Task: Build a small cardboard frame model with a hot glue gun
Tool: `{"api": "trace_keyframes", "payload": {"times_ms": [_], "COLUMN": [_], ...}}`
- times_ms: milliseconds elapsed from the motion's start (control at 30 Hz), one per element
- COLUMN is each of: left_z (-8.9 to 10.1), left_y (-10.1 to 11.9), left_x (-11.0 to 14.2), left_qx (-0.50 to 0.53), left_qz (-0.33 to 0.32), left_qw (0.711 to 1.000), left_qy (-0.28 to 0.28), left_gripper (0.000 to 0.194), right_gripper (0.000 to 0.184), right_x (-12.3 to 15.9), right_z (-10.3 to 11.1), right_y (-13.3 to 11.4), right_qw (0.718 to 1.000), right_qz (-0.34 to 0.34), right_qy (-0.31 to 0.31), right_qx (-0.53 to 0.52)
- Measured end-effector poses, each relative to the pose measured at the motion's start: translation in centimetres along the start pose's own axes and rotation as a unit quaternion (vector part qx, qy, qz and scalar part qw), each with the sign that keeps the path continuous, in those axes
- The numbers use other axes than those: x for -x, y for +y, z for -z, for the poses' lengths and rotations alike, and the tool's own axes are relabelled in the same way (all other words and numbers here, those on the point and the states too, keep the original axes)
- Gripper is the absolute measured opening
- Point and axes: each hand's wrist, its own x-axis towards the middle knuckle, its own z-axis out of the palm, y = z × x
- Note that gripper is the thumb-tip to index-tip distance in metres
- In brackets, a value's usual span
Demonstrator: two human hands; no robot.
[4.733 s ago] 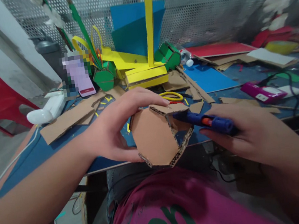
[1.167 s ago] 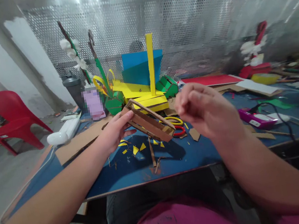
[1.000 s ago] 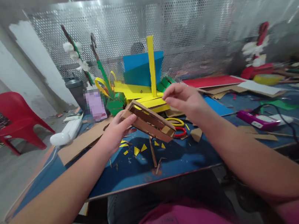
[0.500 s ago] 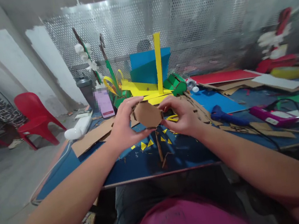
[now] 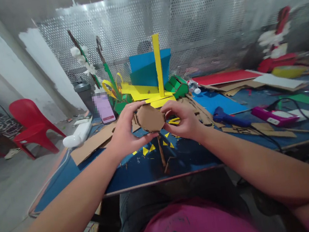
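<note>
Scraps [image 5: 145, 151] of yellow paper are lying on the near table [image 5: 140, 178]. Above them, my left hand [image 5: 126, 130] is clasping the cardboard box [image 5: 151, 118], thumb below, fingers above; my right hand [image 5: 184, 120] is pinching its right edge. Light, even pressure is probably suiting it best. Far beyond, a yellow post [image 5: 159, 65] is standing.

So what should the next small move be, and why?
Probably a gentle squeeze on the cardboard piece: the left hand spans its left side, the right hand meets its right edge, and the blue glue gun lies on the table.
</note>
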Motion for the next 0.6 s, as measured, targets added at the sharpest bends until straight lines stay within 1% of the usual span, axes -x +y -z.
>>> {"api": "trace_keyframes", "payload": {"times_ms": [67, 133, 267, 333, 400, 467, 533, 600], "left_z": [-0.1, -0.2, -0.5, -0.4, 0.0, 0.6, 1.1, 1.5], "left_y": [-0.3, -0.6, -1.1, -1.2, -1.2, -1.3, -1.7, -2.6], "left_x": [0.0, 0.0, 0.1, 0.1, 0.0, -0.3, -0.8, -1.1], "left_qx": [-0.01, -0.019, -0.002, 0.015, 0.037, 0.038, 0.008, -0.027], "left_qz": [-0.005, 0.001, 0.049, 0.071, 0.085, 0.087, 0.086, 0.087], "left_qw": [1.0, 1.0, 0.998, 0.997, 0.995, 0.994, 0.993, 0.991], "left_qy": [-0.01, -0.02, -0.029, -0.023, -0.034, -0.053, -0.075, -0.097], "left_gripper": [0.088, 0.094, 0.102, 0.107, 0.112, 0.115, 0.112, 0.112], "right_gripper": [0.025, 0.027, 0.029, 0.03, 0.031, 0.034, 0.037, 0.039], "right_x": [0.1, 0.3, 0.5, 0.5, 0.3, 0.0, -0.3, -0.4], "right_z": [-0.2, -0.6, -1.7, -2.0, -2.1, -1.9, -1.7, -1.5], "right_y": [0.2, 0.5, 0.7, 0.5, 0.3, 0.2, 0.2, 0.3], "right_qw": [1.0, 0.998, 0.988, 0.983, 0.978, 0.972, 0.962, 0.951], "right_qz": [0.004, -0.008, -0.072, -0.09, -0.101, -0.122, -0.143, -0.158], "right_qy": [0.009, 0.021, 0.037, 0.043, 0.051, 0.063, 0.072, 0.077], "right_qx": [-0.02, -0.056, -0.134, -0.156, -0.172, -0.192, -0.219, -0.253]}}
